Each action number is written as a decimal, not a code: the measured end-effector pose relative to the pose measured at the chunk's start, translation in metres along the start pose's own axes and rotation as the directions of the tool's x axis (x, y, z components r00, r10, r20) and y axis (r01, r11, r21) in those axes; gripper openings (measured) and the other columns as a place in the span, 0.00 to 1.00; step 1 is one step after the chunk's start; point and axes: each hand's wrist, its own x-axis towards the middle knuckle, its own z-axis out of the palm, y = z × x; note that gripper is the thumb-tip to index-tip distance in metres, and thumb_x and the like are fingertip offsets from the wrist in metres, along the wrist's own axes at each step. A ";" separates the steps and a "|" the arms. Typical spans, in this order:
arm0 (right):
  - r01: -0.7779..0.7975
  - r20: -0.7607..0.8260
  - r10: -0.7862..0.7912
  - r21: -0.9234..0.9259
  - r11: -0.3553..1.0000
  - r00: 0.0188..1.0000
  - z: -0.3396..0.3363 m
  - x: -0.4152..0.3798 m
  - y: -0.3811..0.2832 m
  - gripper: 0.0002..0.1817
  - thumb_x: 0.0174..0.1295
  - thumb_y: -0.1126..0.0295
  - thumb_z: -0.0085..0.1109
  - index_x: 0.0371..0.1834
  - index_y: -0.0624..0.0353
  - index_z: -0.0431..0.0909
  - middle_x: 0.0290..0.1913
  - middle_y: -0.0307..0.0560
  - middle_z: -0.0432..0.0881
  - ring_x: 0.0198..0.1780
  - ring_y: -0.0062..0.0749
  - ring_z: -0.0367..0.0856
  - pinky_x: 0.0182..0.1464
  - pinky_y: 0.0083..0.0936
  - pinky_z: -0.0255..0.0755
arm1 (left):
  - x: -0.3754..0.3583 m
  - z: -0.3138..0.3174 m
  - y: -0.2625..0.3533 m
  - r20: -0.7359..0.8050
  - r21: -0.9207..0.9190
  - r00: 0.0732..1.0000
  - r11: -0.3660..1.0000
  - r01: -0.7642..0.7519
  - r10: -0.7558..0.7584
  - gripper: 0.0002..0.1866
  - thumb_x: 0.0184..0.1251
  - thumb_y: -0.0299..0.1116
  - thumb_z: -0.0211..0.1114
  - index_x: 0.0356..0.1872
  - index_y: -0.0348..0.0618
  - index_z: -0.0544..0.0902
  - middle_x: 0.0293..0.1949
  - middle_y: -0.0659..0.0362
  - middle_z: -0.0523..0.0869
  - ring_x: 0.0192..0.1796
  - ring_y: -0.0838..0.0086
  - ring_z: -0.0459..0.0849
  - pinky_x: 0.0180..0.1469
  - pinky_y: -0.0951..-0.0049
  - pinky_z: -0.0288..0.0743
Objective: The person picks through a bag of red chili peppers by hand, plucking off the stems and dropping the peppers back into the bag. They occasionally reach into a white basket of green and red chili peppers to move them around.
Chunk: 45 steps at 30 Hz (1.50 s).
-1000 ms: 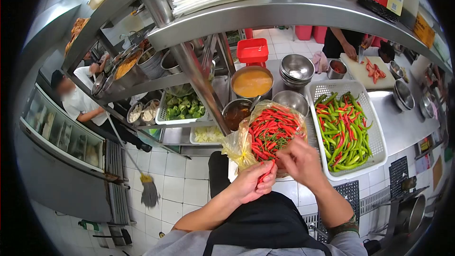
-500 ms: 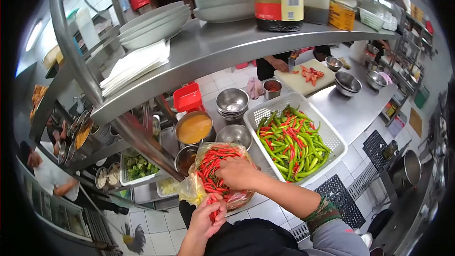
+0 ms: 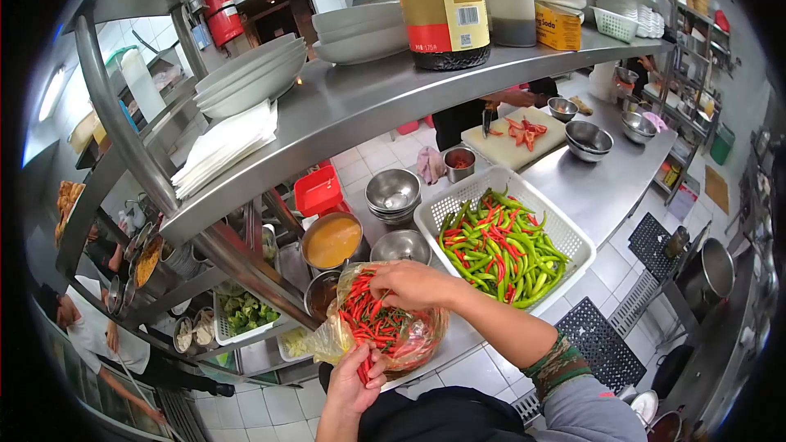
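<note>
A clear plastic bag [image 3: 424, 329] full of small red chillies [image 3: 368, 317] stands open near the counter's front edge. Over its top, my right hand [image 3: 413, 285] has its fingers bent down among the chillies; the fingertips are partly hidden. My left hand [image 3: 354, 378] is closed around a few red chillies [image 3: 365, 368] at the bag's lower left. To the right of the bag, a white perforated basket [image 3: 580, 237] holds long green and red chillies [image 3: 508, 245].
Behind the bag are a pot of orange liquid [image 3: 332, 241] and metal bowls [image 3: 393, 191]. A steel shelf [image 3: 393, 86] with plates and jars crosses above. A co-worker's hands are by a cutting board [image 3: 491, 144]; another person [image 3: 102, 327] stands at left.
My right hand has shifted slightly left and up over the bag, and more of the chillies beneath it shows. The camera view has tilted a little. The co-worker's knife has moved left.
</note>
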 end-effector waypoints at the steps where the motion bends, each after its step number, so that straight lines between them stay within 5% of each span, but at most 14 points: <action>1: -0.084 0.046 0.082 0.055 0.995 0.996 -0.008 0.001 -0.007 0.09 0.56 0.70 0.64 0.40 0.58 0.81 0.48 0.54 0.82 0.55 0.52 0.79 0.54 0.45 0.73 | 0.000 0.000 0.000 -0.010 0.002 1.000 1.000 -0.007 0.007 0.07 0.76 0.35 0.58 0.46 0.45 0.78 0.34 0.62 0.77 0.27 0.79 0.68 0.22 0.82 0.60; 4: -0.085 -0.091 0.093 0.086 0.993 0.992 -0.019 0.001 -0.017 0.09 0.58 0.69 0.63 0.39 0.59 0.81 0.44 0.53 0.84 0.51 0.52 0.81 0.52 0.44 0.74 | 0.001 0.003 0.003 -0.047 0.006 0.998 0.999 -0.051 0.052 0.08 0.77 0.38 0.57 0.46 0.46 0.78 0.34 0.63 0.77 0.26 0.81 0.68 0.21 0.83 0.60; 8: 0.120 -0.185 -0.091 0.151 0.981 0.979 -0.030 -0.010 -0.052 0.08 0.62 0.67 0.65 0.39 0.60 0.83 0.35 0.51 0.84 0.37 0.43 0.84 0.40 0.36 0.76 | 0.004 0.008 0.010 -0.037 -0.017 0.988 0.988 -0.153 0.152 0.09 0.78 0.39 0.57 0.46 0.46 0.78 0.33 0.64 0.77 0.26 0.82 0.68 0.21 0.83 0.59; 12: -0.016 0.013 0.012 0.391 0.920 1.000 -0.016 -0.025 -0.071 0.08 0.64 0.65 0.65 0.37 0.58 0.83 0.32 0.45 0.85 0.32 0.29 0.83 0.36 0.29 0.76 | 0.003 0.009 0.006 0.027 0.026 0.997 0.997 -0.071 0.070 0.13 0.79 0.45 0.55 0.44 0.47 0.77 0.33 0.63 0.77 0.26 0.81 0.68 0.22 0.82 0.60; 18: -0.126 0.024 0.133 0.524 0.843 0.991 0.004 -0.034 -0.071 0.09 0.62 0.67 0.64 0.35 0.62 0.80 0.31 0.50 0.82 0.35 0.42 0.83 0.39 0.37 0.74 | 0.000 0.016 -0.014 0.187 -0.004 0.981 0.998 0.058 -0.056 0.17 0.80 0.53 0.49 0.39 0.51 0.74 0.28 0.66 0.71 0.24 0.82 0.65 0.22 0.83 0.58; 22: 0.115 -0.392 -0.031 0.191 0.975 0.919 0.034 -0.038 -0.077 0.05 0.61 0.74 0.61 0.35 0.63 0.78 0.33 0.52 0.76 0.38 0.48 0.79 0.40 0.41 0.74 | 0.002 0.025 -0.011 0.070 -0.086 0.997 0.996 0.020 -0.014 0.18 0.81 0.51 0.48 0.36 0.50 0.73 0.27 0.67 0.69 0.23 0.83 0.64 0.21 0.84 0.56; 25: 0.068 -0.535 -0.036 0.040 0.997 0.844 0.040 -0.036 -0.073 0.04 0.59 0.75 0.61 0.35 0.63 0.78 0.33 0.52 0.76 0.39 0.48 0.79 0.40 0.40 0.74 | 0.004 0.034 -0.005 0.008 -0.076 0.999 0.997 -0.030 0.031 0.17 0.82 0.50 0.49 0.35 0.50 0.72 0.26 0.68 0.69 0.22 0.83 0.64 0.20 0.84 0.56; 29: -0.192 -0.489 0.148 -0.040 0.981 0.860 0.044 -0.037 -0.027 0.12 0.57 0.75 0.64 0.46 0.61 0.79 0.40 0.51 0.79 0.41 0.48 0.82 0.42 0.38 0.77 | 0.000 0.038 -0.008 -0.008 -0.027 0.999 0.999 -0.043 0.042 0.16 0.81 0.47 0.51 0.37 0.48 0.74 0.27 0.66 0.71 0.23 0.82 0.65 0.19 0.83 0.56; 30: -0.190 -0.496 0.131 -0.071 0.979 0.858 0.050 -0.043 -0.017 0.20 0.58 0.74 0.64 0.56 0.61 0.77 0.46 0.53 0.79 0.43 0.49 0.83 0.44 0.38 0.78 | -0.002 0.040 -0.012 -0.026 0.011 1.000 1.000 -0.007 0.007 0.15 0.81 0.47 0.51 0.39 0.47 0.75 0.27 0.66 0.72 0.23 0.81 0.66 0.19 0.83 0.56; 33: -0.307 -0.545 0.364 0.197 0.931 0.755 0.009 -0.065 -0.038 0.25 0.61 0.72 0.65 0.62 0.60 0.74 0.47 0.50 0.79 0.40 0.38 0.83 0.41 0.32 0.78 | 0.000 0.043 -0.025 0.037 0.022 0.983 0.984 0.178 -0.179 0.14 0.80 0.45 0.54 0.46 0.45 0.78 0.29 0.64 0.74 0.25 0.80 0.68 0.18 0.83 0.58; 36: -0.191 -0.611 0.577 0.579 0.793 0.543 -0.008 -0.115 -0.031 0.21 0.65 0.72 0.63 0.62 0.59 0.74 0.43 0.42 0.79 0.36 0.22 0.78 0.40 0.20 0.74 | 0.010 0.058 -0.047 0.057 0.027 0.908 0.909 0.415 -0.416 0.14 0.79 0.42 0.55 0.50 0.43 0.78 0.32 0.62 0.74 0.27 0.79 0.68 0.19 0.83 0.59; 41: -0.025 -0.614 0.764 0.776 0.630 0.199 -0.009 -0.209 -0.025 0.14 0.68 0.72 0.61 0.55 0.62 0.77 0.38 0.35 0.78 0.31 0.15 0.73 0.32 0.14 0.68 | 0.083 0.086 -0.095 -0.154 -0.164 0.869 0.880 0.447 -0.470 0.12 0.80 0.39 0.52 0.50 0.43 0.78 0.42 0.57 0.83 0.41 0.72 0.82 0.43 0.78 0.79; 43: -0.087 -0.583 0.804 0.801 0.593 0.115 -0.007 -0.231 -0.030 0.12 0.69 0.72 0.60 0.53 0.63 0.77 0.39 0.36 0.78 0.30 0.15 0.71 0.32 0.14 0.67 | 0.136 0.103 -0.113 -0.025 -0.099 0.947 0.943 0.317 -0.321 0.13 0.80 0.43 0.52 0.48 0.45 0.78 0.44 0.58 0.85 0.51 0.65 0.83 0.63 0.60 0.76; 45: -0.103 -0.565 0.818 0.812 0.575 0.107 0.001 -0.244 -0.029 0.11 0.69 0.72 0.60 0.52 0.63 0.77 0.38 0.36 0.78 0.29 0.14 0.72 0.31 0.13 0.68 | 0.169 0.146 -0.105 0.046 -0.075 0.968 0.965 0.250 -0.247 0.25 0.79 0.45 0.52 0.66 0.39 0.67 0.61 0.51 0.77 0.66 0.54 0.75 0.74 0.42 0.59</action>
